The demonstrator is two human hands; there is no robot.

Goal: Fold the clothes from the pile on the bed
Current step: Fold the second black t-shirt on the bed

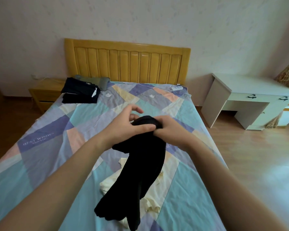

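I see both hands gripping the top of the black garment (140,167) over the bed (40,155): left hand (127,125) pinching, right hand (170,132) curled round it (cream clothes (107,184) beneath).

Bedsheet (40,164), patchwork print: purple patch at the left side reads "BEST WISHES" in pale capitals, a smaller line beneath it too blurred to read. Similar small lettering on purple patches near the headboard end, illegible. No other readable text.
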